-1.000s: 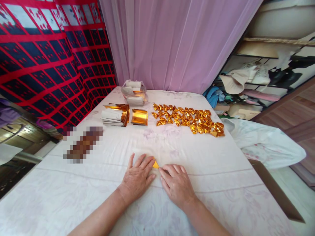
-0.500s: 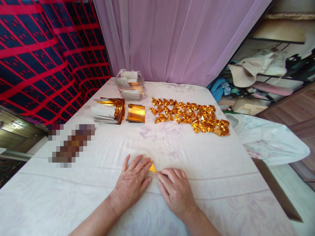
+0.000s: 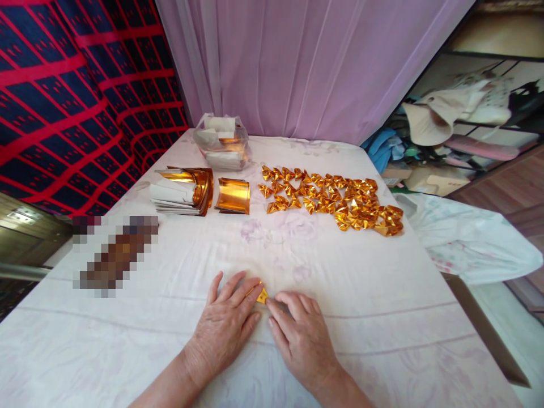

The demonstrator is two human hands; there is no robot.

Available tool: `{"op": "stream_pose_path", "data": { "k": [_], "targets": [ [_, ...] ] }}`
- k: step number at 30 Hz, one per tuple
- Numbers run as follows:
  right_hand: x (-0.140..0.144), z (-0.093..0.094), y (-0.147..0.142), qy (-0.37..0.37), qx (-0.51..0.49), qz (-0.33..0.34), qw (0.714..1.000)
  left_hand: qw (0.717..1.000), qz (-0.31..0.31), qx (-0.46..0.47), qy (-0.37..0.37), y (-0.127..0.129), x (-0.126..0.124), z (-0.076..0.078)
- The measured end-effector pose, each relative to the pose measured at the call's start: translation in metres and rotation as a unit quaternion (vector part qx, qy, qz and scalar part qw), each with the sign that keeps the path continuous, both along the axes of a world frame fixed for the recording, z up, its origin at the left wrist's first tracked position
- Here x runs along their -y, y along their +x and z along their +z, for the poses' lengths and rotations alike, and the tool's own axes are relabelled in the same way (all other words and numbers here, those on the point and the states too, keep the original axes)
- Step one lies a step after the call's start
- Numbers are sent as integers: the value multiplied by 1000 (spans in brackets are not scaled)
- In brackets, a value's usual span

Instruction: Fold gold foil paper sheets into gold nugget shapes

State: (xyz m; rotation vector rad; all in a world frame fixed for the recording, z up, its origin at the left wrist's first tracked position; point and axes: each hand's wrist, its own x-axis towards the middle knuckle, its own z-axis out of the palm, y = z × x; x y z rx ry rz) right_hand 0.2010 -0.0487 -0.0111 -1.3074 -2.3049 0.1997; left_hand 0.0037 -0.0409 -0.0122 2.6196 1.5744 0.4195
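both hands flat, palms down, on the white floral sheet (image 3: 361, 294) of the bed, low centre of view. left hand (image 3: 223, 328) comes in from 7 o'clock, forearm angled up toward 1 o'clock, fingers spread loosely and stretched forward, index fingertip pressing on the small gold foil piece (image 3: 262, 296). right hand (image 3: 301, 337) comes in from 5 o'clock, fingers together and pointing to 11 o'clock, fingertips touching the same foil piece from its right side. neither hand is closed round anything; both lie open and press the foil down onto the sheet. only a small triangle of foil shows between the fingertips, the rest is hidden under them.

at 12 o'clock from the hands, well apart, a spread of folded gold foil shapes (image 3: 335, 199) in rough rows. at 11 o'clock a curled gold foil sheet (image 3: 233, 196), just beside it a stack of foil paper (image 3: 181, 191) with white backs showing, and behind those a clear plastic bag (image 3: 221, 141) with more sheets. pink curtain (image 3: 297, 62) at the far end, red and navy cloth (image 3: 76, 96) at 10 o'clock.
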Motion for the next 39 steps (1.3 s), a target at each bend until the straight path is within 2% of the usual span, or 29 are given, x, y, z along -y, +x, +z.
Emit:
{"op": "stream_pose_path", "data": {
  "k": [3, 10, 21, 25, 33, 39],
  "targets": [
    [-1, -2, 0, 0, 0, 0, 1000, 1000, -12, -24, 13, -8, 3, -1],
    [0, -1, -2, 21, 8, -7, 1000, 992, -92, -76, 52, -38, 4, -3],
    [2, -3, -4, 23, -16, -20, 999, 990, -51, -107, 76, -59, 9, -7],
    [3, -2, -3, 21, -19, -16, 999, 993, -40, -90, 65, -57, 9, -4],
    [4, -2, -4, 16, -14, -21, 1000, 998, 31, -16, 52, -27, 2, 20],
    [4, -1, -3, 20, -18, -11, 1000, 996, 50, 43, 53, -22, -3, 17]
  ]
}}
